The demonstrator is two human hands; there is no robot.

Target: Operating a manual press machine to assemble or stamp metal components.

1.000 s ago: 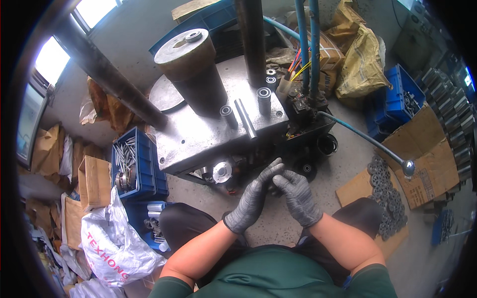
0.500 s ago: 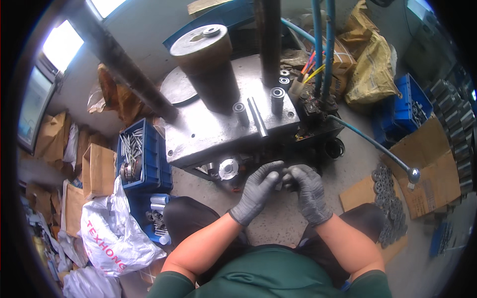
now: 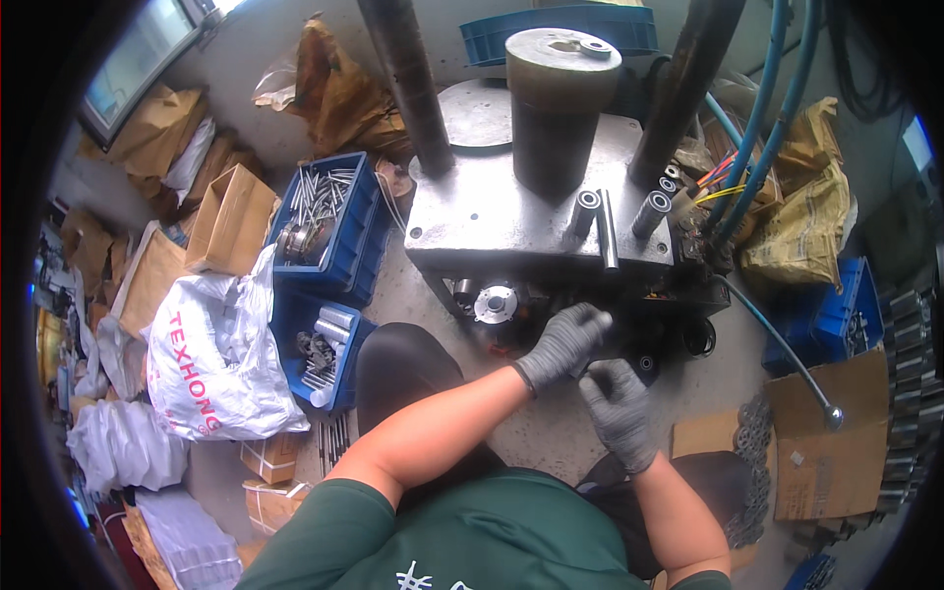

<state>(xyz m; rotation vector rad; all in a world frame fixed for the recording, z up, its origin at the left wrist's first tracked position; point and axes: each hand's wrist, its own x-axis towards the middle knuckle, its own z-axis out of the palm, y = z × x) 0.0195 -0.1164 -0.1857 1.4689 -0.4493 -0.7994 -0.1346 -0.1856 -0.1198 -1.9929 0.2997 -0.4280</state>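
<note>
My left hand [image 3: 568, 344], in a grey glove, is in front of the steel machine table [image 3: 501, 221] with its fingers curled together. Just below and to the right is my right gloved hand [image 3: 619, 408], fingers bent in toward the thumb. Whatever either hand may hold is hidden by the fingers. Beyond them on the table's front part, a shiny metal shaft [image 3: 608, 236] stands between a bearing-topped cylinder [image 3: 585, 211] and a second such cylinder [image 3: 653, 213]. A silver round flange [image 3: 496, 304] sits under the table's front edge, left of my hands.
A thick column [image 3: 556, 118] rises from the table, a bearing [image 3: 595, 46] on top. Left are a blue crate of metal rods [image 3: 344, 251], a blue bin [image 3: 344, 379] and a white sack [image 3: 221, 359]. Right, a ball-ended lever [image 3: 834, 417] juts over cardboard [image 3: 826, 452] beside stacked rings [image 3: 753, 452].
The view has swung left, so the machine appears farther right. My hands, close together before, have drawn slightly apart, the right one now lower and nearer my body.
</note>
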